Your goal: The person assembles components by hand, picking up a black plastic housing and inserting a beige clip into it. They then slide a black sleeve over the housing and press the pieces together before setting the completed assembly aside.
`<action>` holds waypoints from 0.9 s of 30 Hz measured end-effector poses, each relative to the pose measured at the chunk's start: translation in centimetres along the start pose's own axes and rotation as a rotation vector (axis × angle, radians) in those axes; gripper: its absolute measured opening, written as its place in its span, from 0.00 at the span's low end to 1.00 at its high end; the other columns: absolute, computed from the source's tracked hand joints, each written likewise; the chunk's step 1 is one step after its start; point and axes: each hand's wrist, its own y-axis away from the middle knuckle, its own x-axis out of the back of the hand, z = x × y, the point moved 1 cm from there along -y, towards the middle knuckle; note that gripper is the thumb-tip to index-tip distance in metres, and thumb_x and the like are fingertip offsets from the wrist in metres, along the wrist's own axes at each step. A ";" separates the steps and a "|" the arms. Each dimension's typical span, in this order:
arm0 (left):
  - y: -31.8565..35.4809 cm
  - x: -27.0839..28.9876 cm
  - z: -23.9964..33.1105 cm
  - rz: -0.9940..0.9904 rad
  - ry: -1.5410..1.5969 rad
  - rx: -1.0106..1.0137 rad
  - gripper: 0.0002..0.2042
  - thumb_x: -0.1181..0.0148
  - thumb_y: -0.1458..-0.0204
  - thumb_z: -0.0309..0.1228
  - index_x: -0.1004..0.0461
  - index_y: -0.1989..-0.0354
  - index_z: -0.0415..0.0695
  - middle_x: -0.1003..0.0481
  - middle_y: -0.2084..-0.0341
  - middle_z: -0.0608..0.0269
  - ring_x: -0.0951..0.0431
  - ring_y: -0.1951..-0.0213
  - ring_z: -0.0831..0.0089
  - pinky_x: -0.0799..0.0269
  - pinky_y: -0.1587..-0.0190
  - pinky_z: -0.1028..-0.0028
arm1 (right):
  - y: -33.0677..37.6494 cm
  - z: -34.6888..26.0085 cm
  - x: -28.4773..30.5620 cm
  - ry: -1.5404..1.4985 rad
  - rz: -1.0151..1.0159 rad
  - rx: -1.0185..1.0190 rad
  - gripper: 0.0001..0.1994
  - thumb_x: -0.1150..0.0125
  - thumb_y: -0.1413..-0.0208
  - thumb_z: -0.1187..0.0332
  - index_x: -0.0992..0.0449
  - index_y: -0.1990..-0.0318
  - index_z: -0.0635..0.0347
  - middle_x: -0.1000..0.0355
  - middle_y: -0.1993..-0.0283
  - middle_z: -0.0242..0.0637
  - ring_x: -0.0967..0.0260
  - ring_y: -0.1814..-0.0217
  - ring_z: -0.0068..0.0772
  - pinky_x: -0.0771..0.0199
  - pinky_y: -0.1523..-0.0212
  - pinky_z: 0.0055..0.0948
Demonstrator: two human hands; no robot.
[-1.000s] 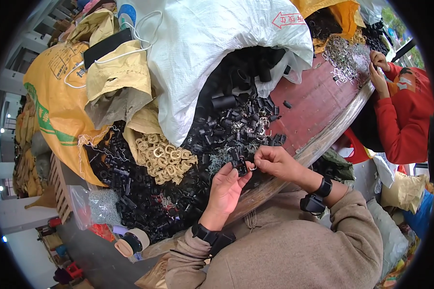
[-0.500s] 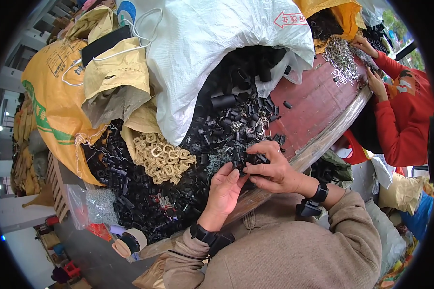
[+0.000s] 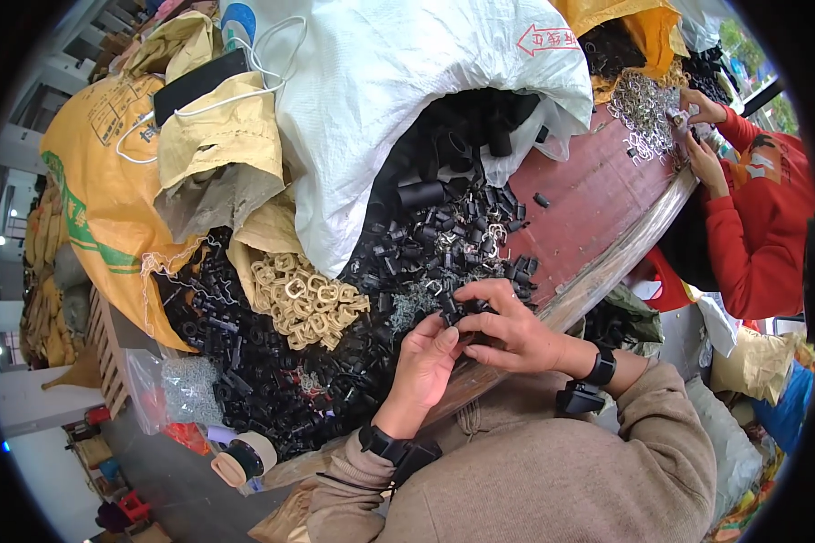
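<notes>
Both hands, left hand (image 3: 428,351) and right hand (image 3: 507,328), had a closed grip on small black parts (image 3: 462,309); a big black pile (image 3: 426,244) at 12 o'clock looked left to do.

Soft, even daylight fills the scene, brightest on the white sack (image 3: 407,100), whose upper folds nearly wash out, while the heap of black plastic parts (image 3: 426,244) beneath it sinks into dark, low-detail shadow. Shadows are faint and diffuse, with no hard glare. The fisheye bends the desk edge (image 3: 625,258) into a curve, a black circular vignette rings the frame, and detail softens toward the rim.
</notes>
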 end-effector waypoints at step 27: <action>0.0 0.5 -0.2 0.012 0.072 0.040 0.09 0.50 0.49 0.26 0.34 0.61 0.39 0.30 0.63 0.61 0.29 0.61 0.73 0.31 0.57 0.74 | 0.3 0.6 -0.3 0.199 -0.042 0.081 0.16 0.40 0.62 0.66 0.32 0.62 0.56 0.43 0.50 0.44 0.46 0.50 0.44 0.48 0.54 0.39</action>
